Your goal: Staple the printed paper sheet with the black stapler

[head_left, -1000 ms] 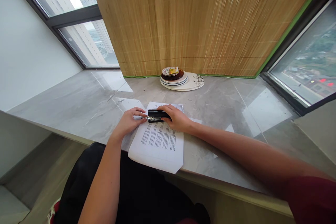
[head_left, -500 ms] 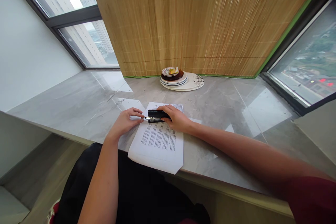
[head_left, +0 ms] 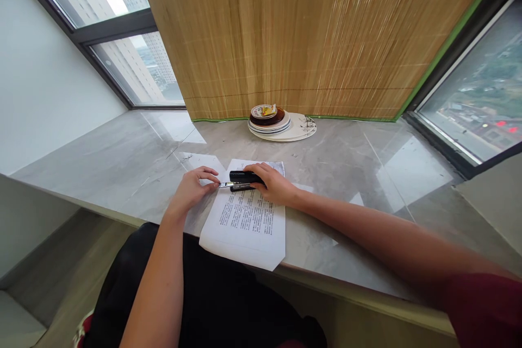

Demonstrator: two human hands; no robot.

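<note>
A black stapler (head_left: pixel 242 179) lies across the top of a printed sheet of paper (head_left: pixel 246 217) on the grey marble counter (head_left: pixel 122 163). My right hand (head_left: pixel 272 184) is closed over the stapler's right end. My left hand (head_left: pixel 191 189) rests at the paper's upper left corner, fingers curled, with its fingertips pinching at the stapler's metal tip. The paper's near edge hangs slightly past the counter's front edge.
A stack of plates (head_left: pixel 281 122) with a small dish on top stands at the back, against a bamboo blind (head_left: pixel 310 32). Windows flank the counter on the left (head_left: pixel 134 70) and right (head_left: pixel 477 92). My dark-clothed lap (head_left: pixel 212 293) is below the counter edge.
My left hand has slid slightly left, drawing the stapler's metal tip a little farther out. My right hand and the paper stay in place.
</note>
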